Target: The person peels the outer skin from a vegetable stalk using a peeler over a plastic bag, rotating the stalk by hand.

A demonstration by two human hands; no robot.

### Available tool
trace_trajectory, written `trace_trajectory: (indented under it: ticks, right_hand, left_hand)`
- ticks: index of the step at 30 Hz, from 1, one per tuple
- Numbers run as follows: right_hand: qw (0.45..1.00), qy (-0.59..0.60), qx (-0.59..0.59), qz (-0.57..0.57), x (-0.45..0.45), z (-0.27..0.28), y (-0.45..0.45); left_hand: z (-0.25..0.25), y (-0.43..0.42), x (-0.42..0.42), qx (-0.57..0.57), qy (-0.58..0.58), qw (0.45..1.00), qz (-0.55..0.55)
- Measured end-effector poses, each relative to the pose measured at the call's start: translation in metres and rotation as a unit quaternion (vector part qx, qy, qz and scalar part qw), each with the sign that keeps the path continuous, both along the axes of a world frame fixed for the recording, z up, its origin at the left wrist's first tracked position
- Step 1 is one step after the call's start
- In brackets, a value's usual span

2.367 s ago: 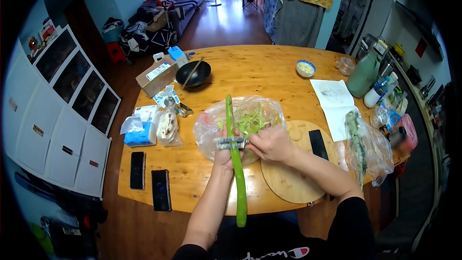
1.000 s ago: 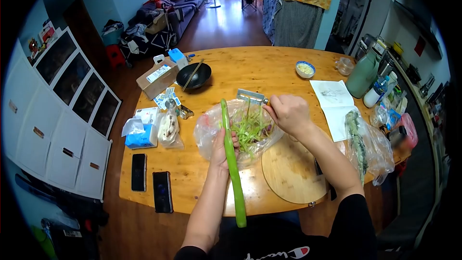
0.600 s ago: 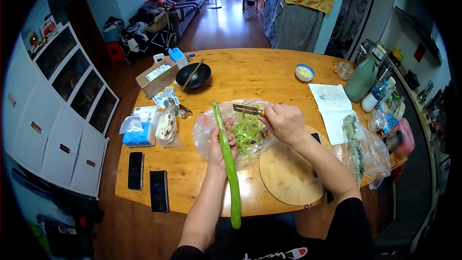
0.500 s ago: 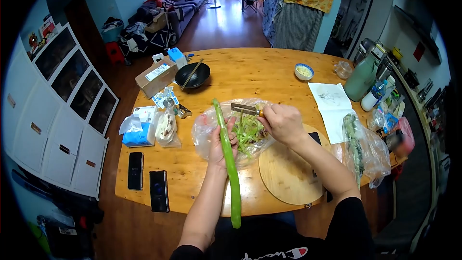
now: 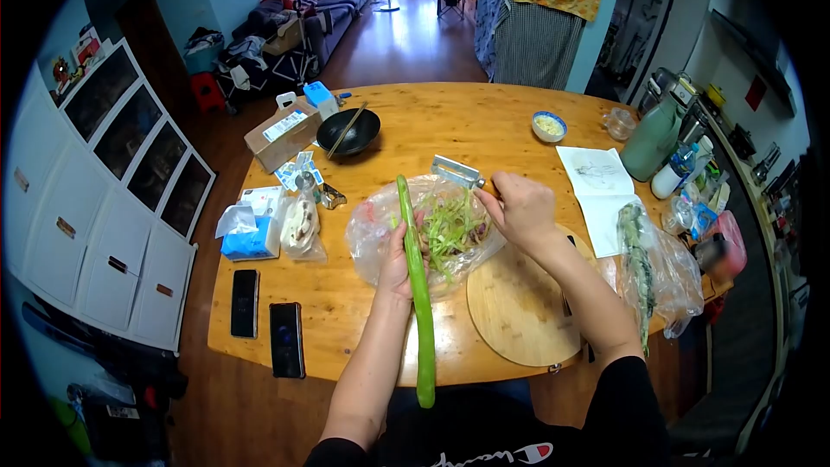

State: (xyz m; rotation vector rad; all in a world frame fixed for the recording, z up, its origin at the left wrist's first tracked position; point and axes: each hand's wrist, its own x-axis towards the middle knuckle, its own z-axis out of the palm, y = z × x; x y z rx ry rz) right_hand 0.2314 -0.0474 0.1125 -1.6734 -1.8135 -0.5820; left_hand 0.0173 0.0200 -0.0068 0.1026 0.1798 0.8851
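My left hand [image 5: 398, 264] is closed around a long, slender green vegetable [image 5: 419, 303], which stands nearly lengthwise in view, its lower end near my body. Gripped in my right hand [image 5: 521, 212] is a peeler [image 5: 456, 171] with a metal head, held up to the right of the vegetable's top end and apart from it. Below the hands, a heap of green peelings [image 5: 451, 233] lies on a spread clear plastic bag [image 5: 367, 238]. The round wooden cutting board [image 5: 519, 320] sits under my right forearm, partly hidden by it.
A black bowl [image 5: 359, 138] with chopsticks, a carton box [image 5: 281, 134] and tissues [image 5: 249, 238] stand left. Two phones [image 5: 286, 339] lie front left. To the right are a small bowl [image 5: 548, 127], paper [image 5: 596, 199], a green bottle [image 5: 648, 143] and a bagged green vegetable [image 5: 637, 259].
The peeler has moved up and right, away from the vegetable, and its head has turned. The vegetable has shifted slightly right in my left hand.
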Motion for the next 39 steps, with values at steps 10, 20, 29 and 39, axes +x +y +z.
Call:
trace_trajectory:
  ticks: [10, 20, 29, 39]
  right_hand:
    - [0.980, 0.018, -0.062, 0.187, -0.034, -0.034, -0.036]
    - [0.969, -0.057, -0.057, 0.233, -0.044, -0.046, -0.035]
    - [0.974, -0.050, -0.066, 0.212, -0.035, -0.049, -0.017]
    - [0.984, -0.036, -0.023, 0.171, -0.025, -0.038, 0.004]
  left_hand:
    - [-0.001, -0.001, 0.000, 0.033, 0.047, 0.998, 0.017]
    - [-0.017, 0.000, 0.005, 0.017, -0.107, 0.993, -0.055]
    - [-0.003, -0.015, 0.006, 0.009, -0.044, 0.998, -0.037]
    - [-0.002, -0.016, 0.007, -0.049, -0.013, 0.997, -0.066]
